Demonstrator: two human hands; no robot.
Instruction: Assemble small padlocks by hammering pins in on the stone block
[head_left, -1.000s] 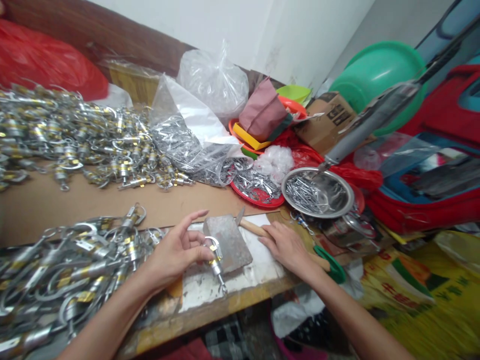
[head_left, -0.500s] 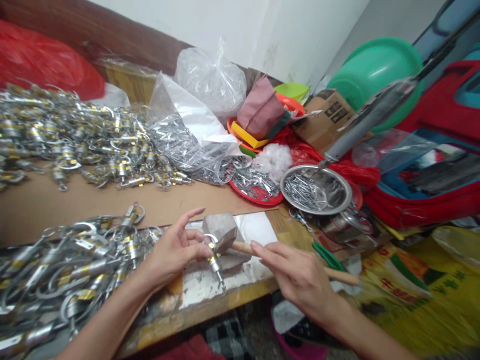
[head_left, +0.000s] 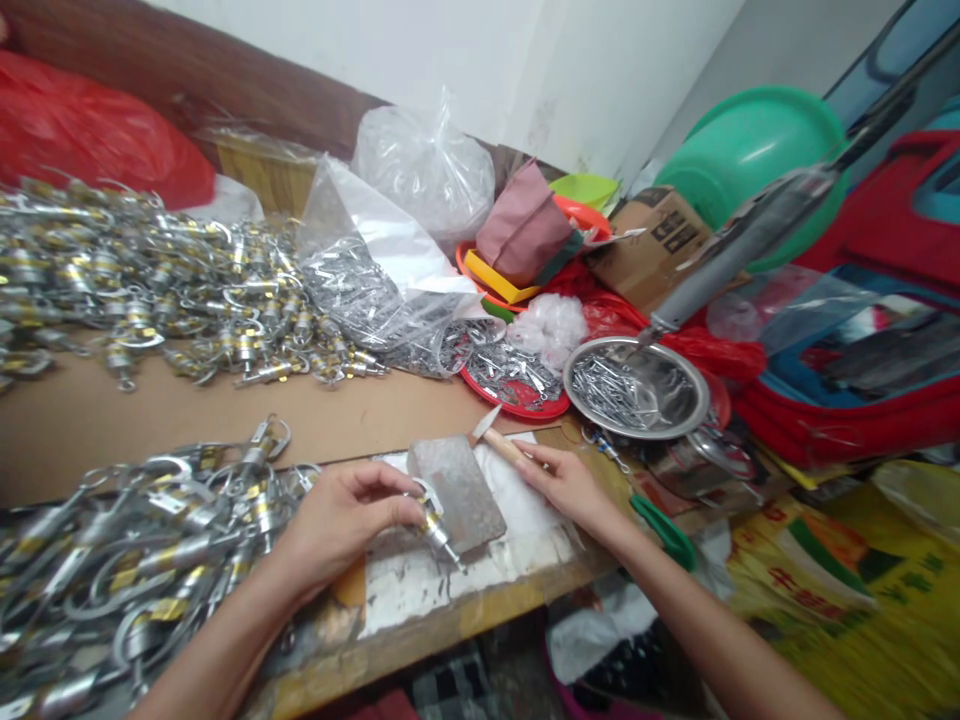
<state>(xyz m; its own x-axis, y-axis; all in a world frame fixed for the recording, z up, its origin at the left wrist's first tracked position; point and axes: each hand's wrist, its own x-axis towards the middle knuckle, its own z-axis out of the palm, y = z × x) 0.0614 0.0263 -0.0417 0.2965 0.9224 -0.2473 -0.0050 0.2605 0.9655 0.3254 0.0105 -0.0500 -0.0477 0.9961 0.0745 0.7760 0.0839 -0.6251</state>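
Note:
My left hand [head_left: 360, 515] is closed on a metal fitting [head_left: 437, 532] that has a curved hook, a brass-coloured part and a thin pointed end. The fitting is tilted over the near left edge of a grey metal block [head_left: 461, 490]; whether they touch I cannot tell. The block lies on white sheets [head_left: 405, 590] at the front edge of the table. My right hand [head_left: 559, 480] has its fingers around the wooden handle of a small hammer [head_left: 501, 443]. The hammer's head is beyond the block's far right corner.
Piles of similar metal fittings [head_left: 172, 540] lie at my left and farther back. Behind are a plastic bag of metal parts [head_left: 360, 300], a red plate [head_left: 517, 400] and a steel bowl [head_left: 697, 415] with pins. A grey-handled tool [head_left: 727, 265] slants over the bowl.
The hammer has moved away from the fitting to the block's far right, with my right hand shifted up its handle. My left hand still holds the fitting, now slightly lower.

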